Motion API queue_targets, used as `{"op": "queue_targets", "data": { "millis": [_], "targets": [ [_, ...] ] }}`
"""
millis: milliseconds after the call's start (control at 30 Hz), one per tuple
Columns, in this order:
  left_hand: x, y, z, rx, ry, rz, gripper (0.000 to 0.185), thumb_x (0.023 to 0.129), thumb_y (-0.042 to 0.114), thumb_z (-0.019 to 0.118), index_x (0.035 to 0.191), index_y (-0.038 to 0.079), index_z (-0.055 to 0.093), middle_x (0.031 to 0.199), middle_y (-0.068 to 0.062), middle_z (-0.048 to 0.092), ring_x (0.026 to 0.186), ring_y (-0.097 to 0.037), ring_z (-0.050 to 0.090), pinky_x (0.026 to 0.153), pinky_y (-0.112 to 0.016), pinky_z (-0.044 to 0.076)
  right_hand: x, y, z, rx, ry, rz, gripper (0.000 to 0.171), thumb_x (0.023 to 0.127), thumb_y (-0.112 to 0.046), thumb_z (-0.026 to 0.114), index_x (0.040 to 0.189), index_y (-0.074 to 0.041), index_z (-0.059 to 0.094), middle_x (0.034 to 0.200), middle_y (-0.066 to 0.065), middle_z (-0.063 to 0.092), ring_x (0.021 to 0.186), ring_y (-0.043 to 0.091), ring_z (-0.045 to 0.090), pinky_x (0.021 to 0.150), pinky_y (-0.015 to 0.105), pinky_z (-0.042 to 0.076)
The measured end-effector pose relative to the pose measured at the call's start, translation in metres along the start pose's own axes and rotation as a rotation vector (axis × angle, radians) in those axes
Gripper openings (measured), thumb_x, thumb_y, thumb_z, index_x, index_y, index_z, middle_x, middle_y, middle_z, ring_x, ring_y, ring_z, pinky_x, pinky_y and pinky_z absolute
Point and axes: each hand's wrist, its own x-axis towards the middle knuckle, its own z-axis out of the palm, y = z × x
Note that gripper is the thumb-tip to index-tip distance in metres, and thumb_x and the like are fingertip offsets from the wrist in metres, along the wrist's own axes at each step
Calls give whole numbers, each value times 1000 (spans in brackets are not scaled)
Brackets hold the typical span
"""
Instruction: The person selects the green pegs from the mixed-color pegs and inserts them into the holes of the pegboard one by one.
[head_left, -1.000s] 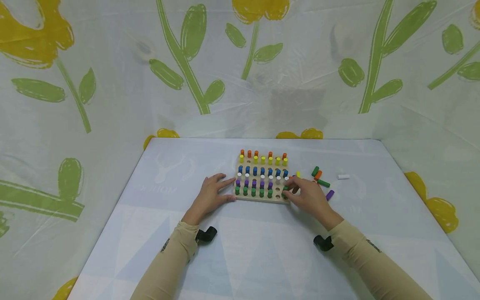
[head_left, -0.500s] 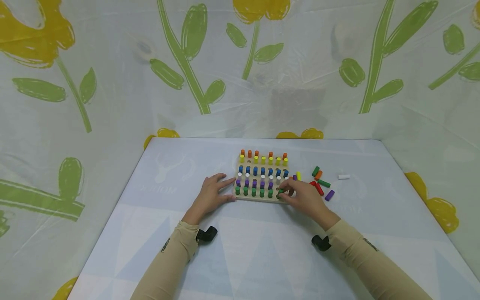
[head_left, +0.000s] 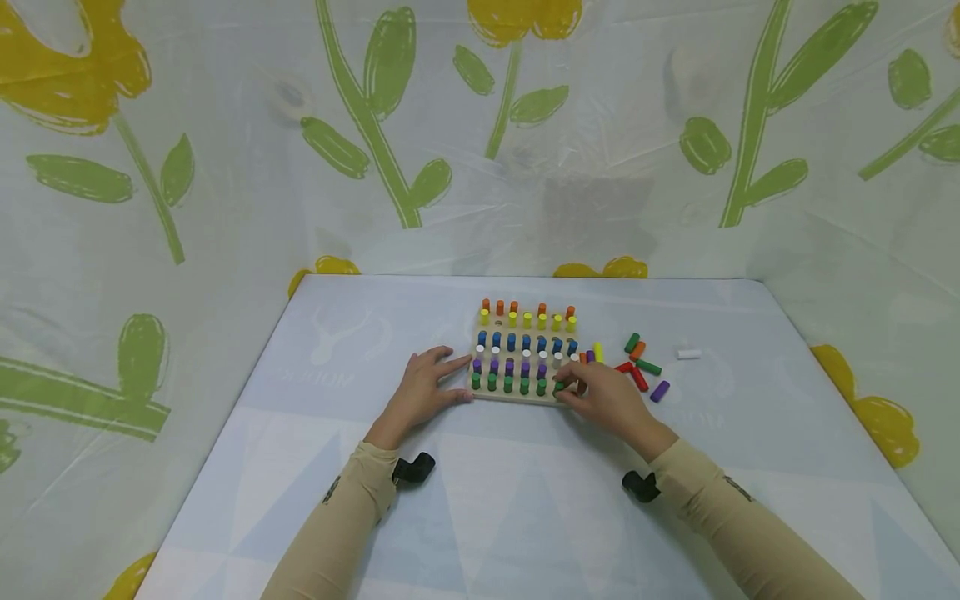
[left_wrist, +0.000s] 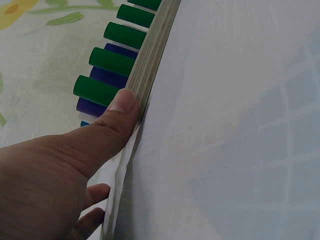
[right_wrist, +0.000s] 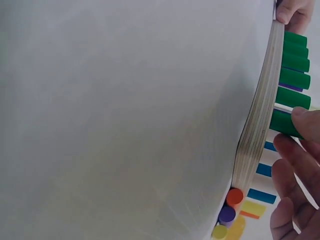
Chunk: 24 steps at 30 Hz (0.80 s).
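Note:
A wooden peg board (head_left: 517, 397) lies mid-table with rows of orange, yellow, blue, white, purple and green pegs. My right hand (head_left: 573, 387) pinches a green peg (head_left: 558, 386) standing at the right end of the front green row. The right wrist view shows that green peg (right_wrist: 284, 122) between my fingers (right_wrist: 300, 155), upright against the board edge (right_wrist: 255, 140). My left hand (head_left: 442, 382) rests flat at the board's left end. Its thumb (left_wrist: 122, 107) presses the board's edge (left_wrist: 152, 60) beside the green pegs (left_wrist: 107, 62).
Loose pegs lie right of the board: yellow (head_left: 597, 352), green (head_left: 632, 342), orange (head_left: 637, 350), another green (head_left: 648, 367), red (head_left: 638, 378), purple (head_left: 659, 391), and a white one (head_left: 687, 353) farther out. Flower-print sheeting walls surround the table.
My right hand has shifted left along the front row with the green peg, which now stands in that row. The left hand has stayed at the board's left end.

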Motion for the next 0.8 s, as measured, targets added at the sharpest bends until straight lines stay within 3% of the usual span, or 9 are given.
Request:
{"op": "queue_targets", "data": {
  "millis": [300, 800],
  "targets": [
    [-1, 2, -1, -4, -2, -1, 72, 86, 47, 78, 150, 27, 53, 156, -15, 41, 149, -36, 30, 124, -58, 8, -3, 2, -2, 35, 8, 3, 37, 89, -31, 81, 121, -16, 69, 97, -5, 72, 81, 12, 61, 63, 24, 51],
    [0, 1, -1, -3, -11, -7, 72, 87, 47, 78, 151, 27, 52, 157, -16, 40, 150, -36, 29, 124, -59, 7, -7, 13, -4, 29, 100, -10, 26, 93, -29, 74, 115, -15, 72, 95, -4, 73, 78, 11, 58, 60, 25, 48]
  ]
}}
